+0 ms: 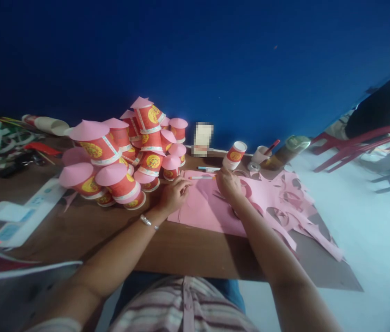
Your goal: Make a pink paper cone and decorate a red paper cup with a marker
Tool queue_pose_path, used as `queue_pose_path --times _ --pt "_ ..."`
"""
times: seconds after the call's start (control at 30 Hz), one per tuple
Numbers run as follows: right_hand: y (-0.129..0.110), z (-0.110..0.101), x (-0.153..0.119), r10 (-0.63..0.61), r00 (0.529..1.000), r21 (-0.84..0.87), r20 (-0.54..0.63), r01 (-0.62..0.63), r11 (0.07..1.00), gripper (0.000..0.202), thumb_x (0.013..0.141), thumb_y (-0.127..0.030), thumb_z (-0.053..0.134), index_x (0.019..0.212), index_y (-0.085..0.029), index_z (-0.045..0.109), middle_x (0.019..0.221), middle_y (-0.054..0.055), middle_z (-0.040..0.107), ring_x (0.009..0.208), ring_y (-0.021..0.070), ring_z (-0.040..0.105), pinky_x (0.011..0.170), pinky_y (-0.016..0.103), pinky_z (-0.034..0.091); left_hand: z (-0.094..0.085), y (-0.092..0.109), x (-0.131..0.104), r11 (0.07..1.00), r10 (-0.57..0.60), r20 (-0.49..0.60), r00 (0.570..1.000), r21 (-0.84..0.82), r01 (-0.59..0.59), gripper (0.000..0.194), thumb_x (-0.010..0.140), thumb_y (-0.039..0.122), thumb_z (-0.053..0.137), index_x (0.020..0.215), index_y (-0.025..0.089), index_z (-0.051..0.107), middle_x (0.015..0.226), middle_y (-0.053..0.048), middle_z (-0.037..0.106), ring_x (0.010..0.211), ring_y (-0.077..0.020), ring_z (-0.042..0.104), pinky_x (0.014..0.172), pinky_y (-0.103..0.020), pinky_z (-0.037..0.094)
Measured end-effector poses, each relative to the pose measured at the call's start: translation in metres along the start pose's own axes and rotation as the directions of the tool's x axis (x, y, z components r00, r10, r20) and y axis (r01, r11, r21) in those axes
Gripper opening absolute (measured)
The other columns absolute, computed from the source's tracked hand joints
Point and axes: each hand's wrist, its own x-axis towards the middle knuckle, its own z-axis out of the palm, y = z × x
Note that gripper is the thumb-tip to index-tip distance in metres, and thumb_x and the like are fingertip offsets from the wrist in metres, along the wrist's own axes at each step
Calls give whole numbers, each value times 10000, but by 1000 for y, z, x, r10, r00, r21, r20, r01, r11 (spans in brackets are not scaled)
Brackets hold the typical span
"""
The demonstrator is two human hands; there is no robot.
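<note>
Head view, and it's pink paper sheets [208,210] at the heart of the desk [181,249], straight up at twelve o'clock from the wearer! Left hand [175,196] at their ten o'clock, fingers loosely curled and close together over the edge; whether they pinch anything, can't tell. Right hand [230,186] at one o'clock, fingers bunched by the end of an orange-and-white pen [201,177]; a grip there, can't tell! Scissors [219,197] show beneath that hand. From the sheets: pink-roofed paper-cup lanterns [122,161] piled at ten, a red-and-white paper cup [235,155] at one, cut pink scraps [295,198] at three!
</note>
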Motion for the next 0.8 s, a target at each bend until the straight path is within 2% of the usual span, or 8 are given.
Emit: queue_pose_path --times 0.2,0.47,0.6,0.8 --pt "9 1 14 61 998 -18 17 -61 998 414 1078 -196 328 1251 -179 705 1289 171 642 1072 271 681 793 323 514 4 -5 -1 999 44 -38 998 -4 -44 197 896 72 586 992 186 714 953 -44 693 798 -131 655 730 -241 540" --pt "6 0 33 36 999 -39 36 -35 999 402 1071 -208 362 1207 -189 741 1272 167 666 1130 293 658 800 335 529 4 -8 0 993 115 -81 990 15 -114 166 905 75 603 978 182 706 925 -32 694 740 -118 640 703 -237 538" --pt "5 -1 27 2 1000 -49 16 -1 999 409 1064 -193 361 1224 -169 737 1270 180 651 1132 301 659 792 342 534 2 -7 0 992 128 -93 987 7 -128 171 897 57 609 974 179 701 922 -27 696 694 -102 616 700 -232 540" --pt "-6 0 8 -141 990 -49 26 142 989 407 1070 -187 353 1180 -169 745 1243 165 655 1101 273 657 807 336 530 2 -6 1 994 110 -76 991 -5 -111 183 898 55 609 990 179 707 928 -31 698 704 -109 617 686 -228 537"
